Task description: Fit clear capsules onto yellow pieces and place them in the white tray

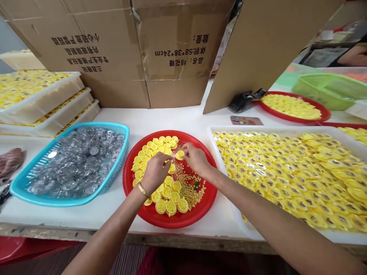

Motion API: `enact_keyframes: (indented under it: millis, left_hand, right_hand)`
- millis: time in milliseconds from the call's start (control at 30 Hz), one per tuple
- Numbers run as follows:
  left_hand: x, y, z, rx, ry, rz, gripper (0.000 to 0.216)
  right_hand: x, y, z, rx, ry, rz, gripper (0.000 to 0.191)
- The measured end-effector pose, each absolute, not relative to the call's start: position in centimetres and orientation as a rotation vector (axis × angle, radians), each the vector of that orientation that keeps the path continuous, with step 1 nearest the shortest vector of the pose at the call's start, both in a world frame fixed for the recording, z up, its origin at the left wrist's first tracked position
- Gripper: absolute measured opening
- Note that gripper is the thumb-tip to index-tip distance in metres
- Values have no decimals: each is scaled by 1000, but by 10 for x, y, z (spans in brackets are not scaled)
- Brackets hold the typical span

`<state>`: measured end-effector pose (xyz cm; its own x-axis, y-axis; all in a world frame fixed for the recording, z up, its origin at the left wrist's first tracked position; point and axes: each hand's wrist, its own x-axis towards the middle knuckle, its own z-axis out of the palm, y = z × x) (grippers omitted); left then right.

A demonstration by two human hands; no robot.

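Over the red round tray, my right hand pinches a small yellow cup-shaped plastic piece between thumb and fingertips. My left hand, with a gold bracelet at the wrist, is closed in a pinch close to that piece; whatever its fingertips hold is too small to make out. Many similar yellow pieces fill the tray's left side and front. Tiny pale-yellow bits, with a few green ones among them, lie loose on its right side.
A blue basket of clear-and-grey packed pieces stands left, before stacked white trays. At right is a white tray of yellow packed pieces. Cardboard walls the back. Farther right are another red tray and a green basket.
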<state>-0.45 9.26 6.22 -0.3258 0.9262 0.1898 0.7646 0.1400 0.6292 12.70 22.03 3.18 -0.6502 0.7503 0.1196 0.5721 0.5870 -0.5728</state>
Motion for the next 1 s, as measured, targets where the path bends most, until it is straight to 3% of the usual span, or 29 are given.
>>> enact_keyframes:
  millis: [367,567,1000]
  left_hand:
    - [38,131,59,1543,1843,902,15]
    - [50,125,64,1767,1929,838,24]
    - [56,124,60,894,1656,1235,23]
  right_hand:
    - [191,182,53,-892,-2404,741,41]
    - [198,181,52,-946,-2298,879,41]
    - [200,180,51,-963,-2216,684,38]
